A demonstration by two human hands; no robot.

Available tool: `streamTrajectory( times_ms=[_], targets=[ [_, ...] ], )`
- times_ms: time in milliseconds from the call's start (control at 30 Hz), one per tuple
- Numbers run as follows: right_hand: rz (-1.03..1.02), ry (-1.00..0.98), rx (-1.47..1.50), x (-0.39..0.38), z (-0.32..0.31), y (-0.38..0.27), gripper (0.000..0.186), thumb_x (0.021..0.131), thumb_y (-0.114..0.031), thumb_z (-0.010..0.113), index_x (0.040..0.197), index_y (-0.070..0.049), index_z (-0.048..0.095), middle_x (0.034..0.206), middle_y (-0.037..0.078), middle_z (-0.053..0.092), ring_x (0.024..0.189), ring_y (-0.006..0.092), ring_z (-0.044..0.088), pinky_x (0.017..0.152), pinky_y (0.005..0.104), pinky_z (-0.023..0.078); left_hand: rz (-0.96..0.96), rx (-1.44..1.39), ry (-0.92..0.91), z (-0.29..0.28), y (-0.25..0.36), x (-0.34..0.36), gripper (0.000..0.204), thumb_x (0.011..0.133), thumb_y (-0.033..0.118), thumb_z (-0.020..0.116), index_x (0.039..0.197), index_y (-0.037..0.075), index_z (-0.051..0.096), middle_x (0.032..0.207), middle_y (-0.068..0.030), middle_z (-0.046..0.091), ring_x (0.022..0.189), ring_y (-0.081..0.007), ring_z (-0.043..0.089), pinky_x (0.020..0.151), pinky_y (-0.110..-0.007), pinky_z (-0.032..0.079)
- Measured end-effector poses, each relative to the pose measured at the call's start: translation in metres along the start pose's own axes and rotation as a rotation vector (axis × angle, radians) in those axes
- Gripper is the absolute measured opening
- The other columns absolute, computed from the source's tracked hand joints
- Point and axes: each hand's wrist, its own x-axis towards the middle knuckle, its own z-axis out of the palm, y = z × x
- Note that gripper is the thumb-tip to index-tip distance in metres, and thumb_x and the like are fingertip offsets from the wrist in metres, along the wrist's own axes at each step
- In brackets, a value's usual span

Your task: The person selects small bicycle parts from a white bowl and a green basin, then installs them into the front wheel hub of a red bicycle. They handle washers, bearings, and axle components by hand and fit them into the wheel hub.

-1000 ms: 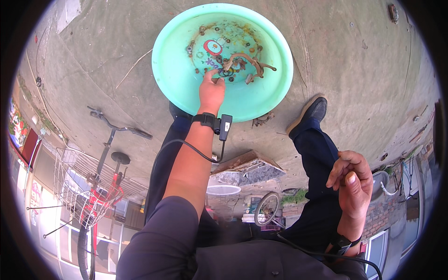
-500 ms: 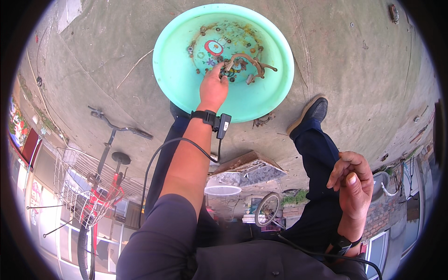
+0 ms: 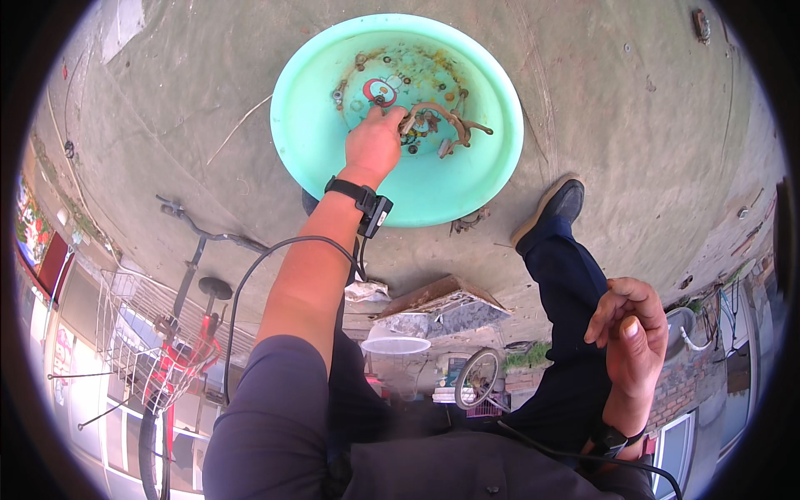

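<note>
A light green plastic basin (image 3: 450, 200) stands on the ground in front of me. My left hand (image 3: 373, 148) reaches into it, fingers pinched at a small dark metal part (image 3: 380, 101) beside the red cartoon print on the bottom. Just right of these fingers lies a rusty curved metal piece with arms (image 3: 457, 125), resembling a bicycle brake caliper. Several nuts and other small rusty parts (image 3: 361, 61) are scattered over the basin's floor. My right hand (image 3: 637, 337), palm up above my right leg, has loosely curled fingers, thumb apart, and holds nothing.
A red bicycle (image 3: 179, 358) with a wire basket stands at left. My dark shoe (image 3: 560, 207) is right of the basin. Nearer me are an open box-like tray (image 3: 446, 304), a white bowl (image 3: 395, 344) and a loose wheel (image 3: 477, 377). A black cable (image 3: 250, 275) hangs from my left wrist.
My left hand has shifted slightly left inside the basin, and its fingers are closer together, at the small dark part. The basin appears slightly lower in view. My right hand has barely moved.
</note>
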Motion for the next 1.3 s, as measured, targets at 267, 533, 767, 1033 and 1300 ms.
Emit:
streamTrajectory(
  times_ms=[267,533,767,1033,1300],
  targets=[
    [-0.019,-0.02,-0.011,0.0,0.001,0.0,0.059,0.094,-0.043,0.068,0.126,0.004,0.054,0.085,0.008,0.062,0.064,0.0114,0.06,0.052,0.0186,0.04,0.132,0.153,-0.144,-0.017,-0.002,0.013,0.022,0.086,0.006,0.059,0.103,0.018,0.064,0.096,-0.0133,0.059,0.077,-0.0346,0.066,0.065,-0.044,0.055],
    [-0.025,0.003,-0.011,0.003,0.008,-0.002,0.055,0.094,-0.04,0.068,0.125,0.004,0.057,0.082,0.006,0.064,0.068,0.0112,0.062,0.056,0.0197,0.04,0.09,0.131,-0.075,-0.005,-0.014,0.012,0.016,0.089,0.014,0.061,0.105,0.013,0.062,0.101,-0.0121,0.061,0.08,-0.0342,0.066,0.067,-0.046,0.054],
    [0.059,-0.068,-0.065,-0.007,0.01,0.014,0.043,0.097,-0.03,0.065,0.126,0.002,0.059,0.089,0.006,0.064,0.073,0.0107,0.062,0.061,0.0207,0.041,-0.241,-0.335,-0.177,-0.046,0.003,-0.024,0.024,0.093,0.023,0.064,0.111,0.007,0.061,0.092,-0.011,0.066,0.074,-0.0246,0.067,0.065,-0.038,0.051],
    [0.043,-0.164,-0.228,-0.048,0.06,0.028,0.04,0.088,-0.005,0.072,0.127,-0.003,0.062,0.103,0.005,0.066,0.087,0.0113,0.061,0.077,0.0266,0.051,-0.542,-1.478,-0.58,-0.187,0.138,-0.157,0.03,0.097,0.027,0.063,0.117,0.005,0.059,0.09,-0.0006,0.062,0.076,-0.0092,0.062,0.057,-0.023,0.042],
    [-0.4,-0.336,-0.285,-0.182,0.108,-0.079,0.032,0.085,-0.005,0.076,0.117,-0.007,0.07,0.099,0.009,0.064,0.082,0.0159,0.067,0.073,0.0278,0.056,-0.456,-1.903,-0.679,-0.342,0.221,-0.288,0.02,0.102,0.019,0.058,0.117,0.007,0.059,0.094,-0.0015,0.063,0.073,-0.0089,0.061,0.052,-0.02,0.043]
  ],
)
